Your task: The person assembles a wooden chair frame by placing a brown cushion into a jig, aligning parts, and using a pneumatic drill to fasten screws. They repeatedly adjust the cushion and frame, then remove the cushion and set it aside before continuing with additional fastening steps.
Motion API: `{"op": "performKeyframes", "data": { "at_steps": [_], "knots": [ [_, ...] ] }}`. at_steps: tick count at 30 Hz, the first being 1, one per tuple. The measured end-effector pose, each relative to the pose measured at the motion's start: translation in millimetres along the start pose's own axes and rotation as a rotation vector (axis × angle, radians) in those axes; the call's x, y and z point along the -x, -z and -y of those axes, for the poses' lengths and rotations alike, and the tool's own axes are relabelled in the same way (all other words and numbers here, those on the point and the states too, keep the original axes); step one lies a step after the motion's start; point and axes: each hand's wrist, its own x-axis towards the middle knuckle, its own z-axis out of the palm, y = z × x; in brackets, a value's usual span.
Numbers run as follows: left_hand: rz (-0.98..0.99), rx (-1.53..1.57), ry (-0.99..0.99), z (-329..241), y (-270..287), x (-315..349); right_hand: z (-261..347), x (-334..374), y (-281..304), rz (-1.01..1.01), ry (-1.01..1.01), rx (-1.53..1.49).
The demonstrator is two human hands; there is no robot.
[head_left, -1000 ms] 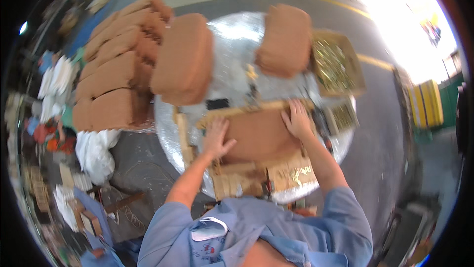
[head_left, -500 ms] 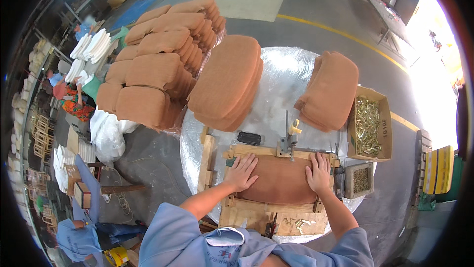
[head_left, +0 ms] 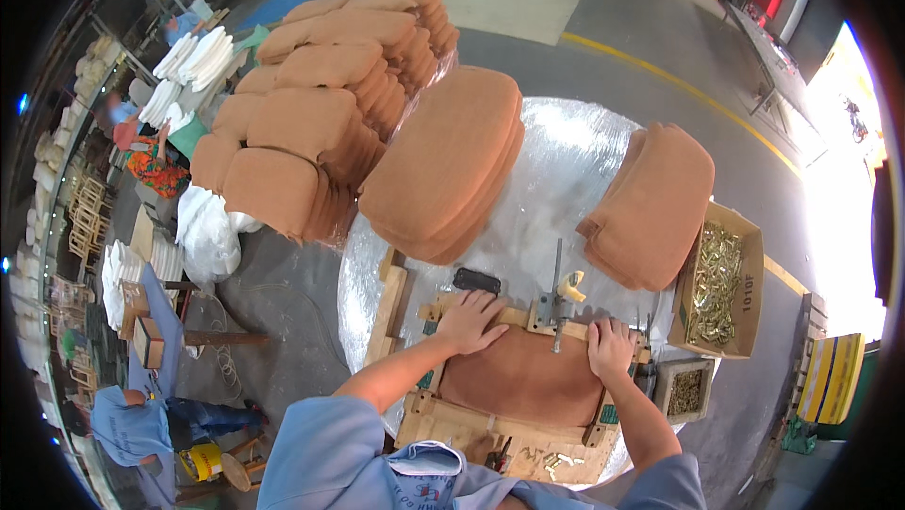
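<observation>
A brown curved panel [head_left: 518,383], textured like fabric, lies flat in a wooden jig [head_left: 410,430] in front of me. My left hand [head_left: 471,323] rests on the panel's far left corner, fingers stretched over the jig's far rail and thumb apart. At the far right corner my right hand [head_left: 612,350] lies with fingers forward and thumb on the panel side. Between the hands, a toggle clamp [head_left: 564,295] with a cream handle is mounted on the far rail. Its rod end hangs over the panel. Beyond the rail lies a black oblong tray [head_left: 477,280].
Brown panels stand in a near stack [head_left: 443,161], a right stack [head_left: 650,208] and large piles [head_left: 320,123] at left. A cardboard box [head_left: 745,307] of brass-coloured fittings and a smaller box [head_left: 683,387] of small metal parts sit at right. Loose fittings [head_left: 561,463] lie nearby. A co-worker [head_left: 137,425] is at left.
Both hands have shifted from the panel's sides toward its far corners, fingers now at the far rail. My view has tilted slightly. The panel stays in the jig.
</observation>
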Motion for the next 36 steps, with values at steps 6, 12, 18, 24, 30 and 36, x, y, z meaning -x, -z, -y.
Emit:
{"op": "performKeyframes", "data": {
  "at_steps": [6,12,18,24,30,36],
  "knots": [
    [-0.107,0.078,-0.021,-2,5,-5,-2,-8,3,-0.058,-0.008,-0.010],
    [-0.066,0.271,0.131,5,1,-25,-7,-7,1,-0.082,-0.038,-0.050],
    [-0.172,-0.007,0.129,0,-13,-31,-5,-1,7,-0.047,-0.063,-0.091],
    [-0.213,-0.090,0.089,-13,-15,-27,-1,5,19,-0.049,-0.082,-0.068],
    [-0.244,-0.071,0.111,-6,-21,-32,-6,61,28,-0.088,-0.073,-0.180],
    [-0.192,-0.048,0.112,-11,-27,-31,-12,83,26,-0.070,-0.104,-0.214]
  ]
}}
